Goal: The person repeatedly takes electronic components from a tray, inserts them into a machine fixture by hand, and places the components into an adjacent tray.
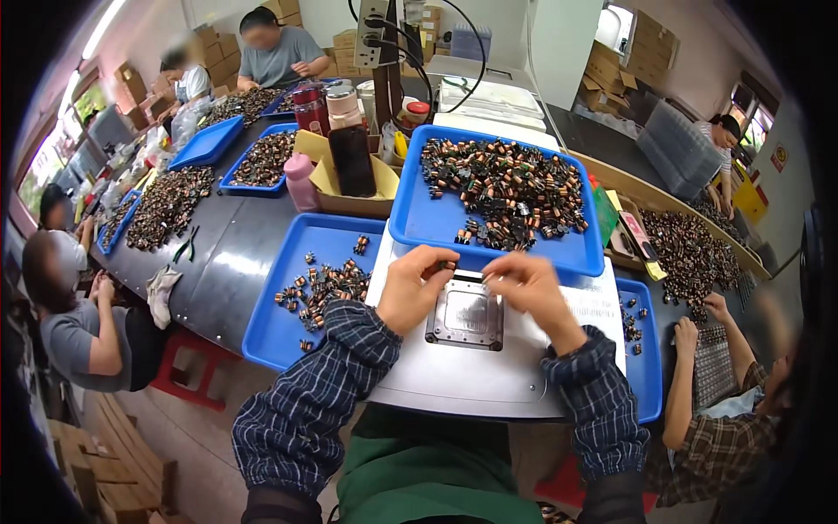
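Note:
My left hand point(416, 286) pinches a small copper-wound coil part point(447, 265) between thumb and fingertips, above the back edge of a square metal plate fixture point(467, 314). Close by on the right, my right hand point(532, 295) is partly smeared by motion. Its thumb and fingertips come together in a pinch, and whatever they hold is too small to make out. Under both hands lies the silver top of a machine point(467, 377). Just behind them, a large blue tray point(403, 229) holds a heap of similar coil parts point(515, 188).
A blue tray point(272, 327) with loose coils lies left, another point(648, 375) right. Behind are a pink bottle point(302, 183), a phone point(352, 162) in a cardboard box and a power strip point(374, 33) with cables. Co-workers sit on both sides; a red stool point(196, 371) stands left.

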